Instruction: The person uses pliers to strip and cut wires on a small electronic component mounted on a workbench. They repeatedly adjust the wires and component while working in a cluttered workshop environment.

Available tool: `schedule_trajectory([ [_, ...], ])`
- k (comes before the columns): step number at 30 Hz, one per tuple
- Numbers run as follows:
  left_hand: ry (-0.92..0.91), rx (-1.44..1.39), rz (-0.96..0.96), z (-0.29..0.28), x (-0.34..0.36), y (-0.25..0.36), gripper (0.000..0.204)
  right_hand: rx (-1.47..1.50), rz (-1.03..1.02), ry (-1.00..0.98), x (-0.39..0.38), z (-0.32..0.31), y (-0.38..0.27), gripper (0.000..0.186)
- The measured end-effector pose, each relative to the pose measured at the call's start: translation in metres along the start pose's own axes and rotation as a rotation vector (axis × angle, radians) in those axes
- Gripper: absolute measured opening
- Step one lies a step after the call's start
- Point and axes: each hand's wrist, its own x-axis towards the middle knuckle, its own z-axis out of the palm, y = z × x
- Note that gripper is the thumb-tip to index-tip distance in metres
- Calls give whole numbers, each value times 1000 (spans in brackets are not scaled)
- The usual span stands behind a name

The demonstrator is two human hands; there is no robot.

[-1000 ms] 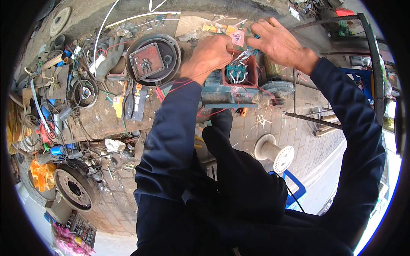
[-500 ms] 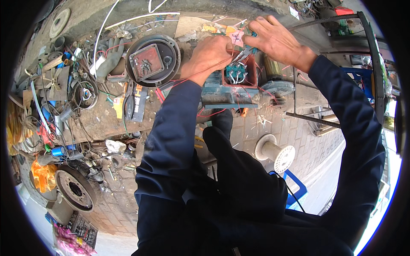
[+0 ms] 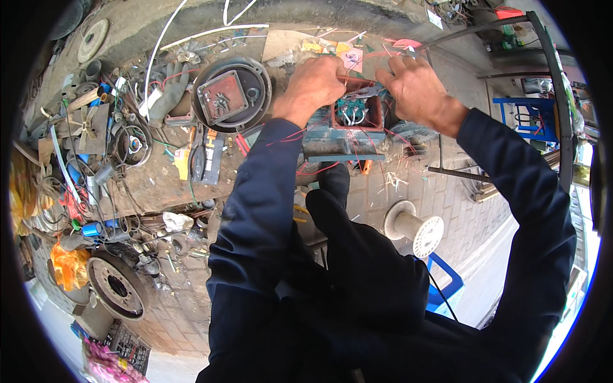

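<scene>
A green motor body (image 3: 319,137) carries an open terminal box (image 3: 383,118) with a red inside. Within it sits a teal terminal block (image 3: 345,105) with pale looped wire ends. My left hand (image 3: 314,88) is closed at the box's far left corner, pinching a thin red wire that is mostly hidden by the fingers. To the right of the box, my right hand (image 3: 418,89) is curled around pliers (image 3: 364,93), whose metal jaws lie sideways over the box; the fingers mostly hide the handles. Loose red wires hang around the box and across my left sleeve.
Left of the motor lies a round black housing (image 3: 260,80) with a red cover holding screws. Another pair of pliers (image 3: 199,159) lies nearer. A metal frame (image 3: 554,76) stands at the right, and a white spool (image 3: 405,225) is on the paving. Scrap parts crowd the left.
My right hand has moved down and slightly right. The pliers have swung from slanting down-left to lying nearly level across the box. My left hand has barely shifted.
</scene>
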Motion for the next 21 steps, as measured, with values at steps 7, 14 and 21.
schedule_trajectory([
  [7, 117, 32, 199, 54, 10, -28, 29, 190, -24, 238, -15, 25, 5, 68],
  [14, 440, -110, 94, 72, 37, -15, 19, 71, -65, -23, 29, 38, 52, 63],
  [21, 513, -223, 120, 55, 15, -31, 30, 122, -139, 163, 44, 31, 35, 47],
])
